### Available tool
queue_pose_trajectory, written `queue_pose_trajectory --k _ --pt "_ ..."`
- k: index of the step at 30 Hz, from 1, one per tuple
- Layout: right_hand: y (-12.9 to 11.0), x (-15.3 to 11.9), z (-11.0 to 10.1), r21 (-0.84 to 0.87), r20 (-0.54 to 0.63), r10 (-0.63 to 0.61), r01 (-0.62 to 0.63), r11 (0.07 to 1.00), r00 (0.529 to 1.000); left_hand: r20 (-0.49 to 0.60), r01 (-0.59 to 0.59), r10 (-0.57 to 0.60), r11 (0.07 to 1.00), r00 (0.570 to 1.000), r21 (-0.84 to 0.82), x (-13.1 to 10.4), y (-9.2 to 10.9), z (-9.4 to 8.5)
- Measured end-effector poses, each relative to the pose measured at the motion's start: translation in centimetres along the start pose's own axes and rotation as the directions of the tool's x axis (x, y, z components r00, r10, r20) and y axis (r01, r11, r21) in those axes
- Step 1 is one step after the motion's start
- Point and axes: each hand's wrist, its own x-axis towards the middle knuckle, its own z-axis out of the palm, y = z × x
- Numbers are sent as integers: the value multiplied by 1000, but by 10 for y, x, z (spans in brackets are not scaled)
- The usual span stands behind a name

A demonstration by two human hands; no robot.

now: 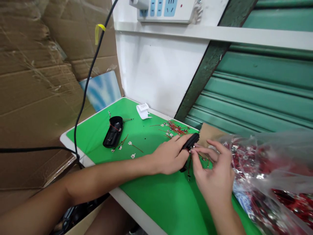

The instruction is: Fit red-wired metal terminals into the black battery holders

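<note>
My left hand is closed round a black plastic shell, tilted up off the table, with thin red and black wires hanging below it. Against the shell's near side, my right hand pinches a small wired metal part between thumb and finger; its exact shape is too small to make out. A second black plastic shell lies open side up on the left of the green tabletop, with wired parts sticking out around it. Just behind my hands is a pile of small parts with red wires.
Two loose wired parts lie left of my forearm. A torn white paper rests near the wall. Clear plastic bags of red-wired parts crowd the right side. A black cable hangs down at the left by cardboard.
</note>
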Motion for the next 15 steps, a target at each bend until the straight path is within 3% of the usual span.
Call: queue_pose_trajectory --k 5,10,15 --pt "2 0 2 78 9 52 -53 996 999 2 -25 25 999 1000 -31 0 -1 0" --pt "1 -1 3 -63 -43 -88 85 994 995 2 -25 25 998 1000 -50 0 -2 1" --pt "3 -4 5 -213 3 -178 174 961 984 7 -23 23 999 1000 -32 -1 -2 3"
